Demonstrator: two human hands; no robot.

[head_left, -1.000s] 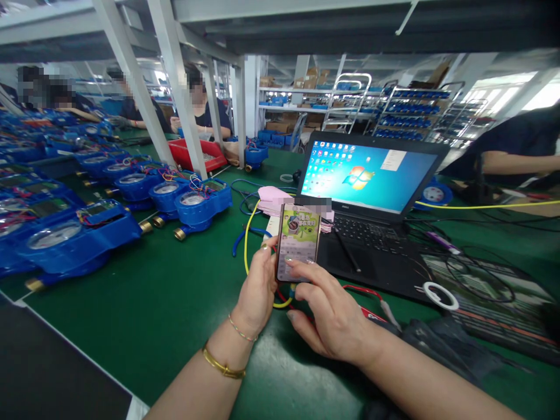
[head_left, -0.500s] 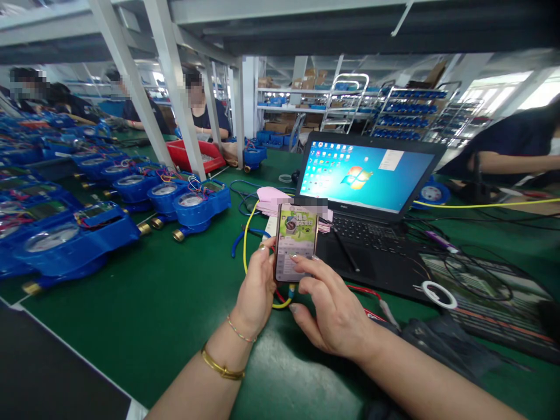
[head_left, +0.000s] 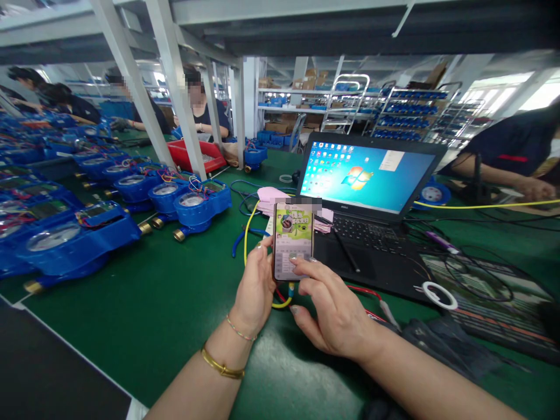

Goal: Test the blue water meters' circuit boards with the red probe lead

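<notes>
My left hand (head_left: 254, 286) is closed around the lower left side of a smartphone (head_left: 292, 236), holding it upright above the green table. The phone's lit screen shows a green picture on top and a keypad below. My right hand (head_left: 330, 309) is open, its fingers apart and bent, with a fingertip at the keypad. Behind the phone lies a stack of pink papers (head_left: 269, 195). An open laptop (head_left: 363, 181) stands behind and to the right, a black pen (head_left: 347, 251) lying on its palm rest.
Several blue water meters (head_left: 201, 204) with wires line the left of the table (head_left: 175, 303). A red bin (head_left: 196, 154) stands beyond the metal posts. On the right are a white ring (head_left: 440, 295), cables and dark cloth (head_left: 450, 347). Co-workers sit across the table and at the right.
The phone has shifted slightly left and tilted a little in my left hand. My right hand has barely moved. At the right, a co-worker's arm and hand have moved.
</notes>
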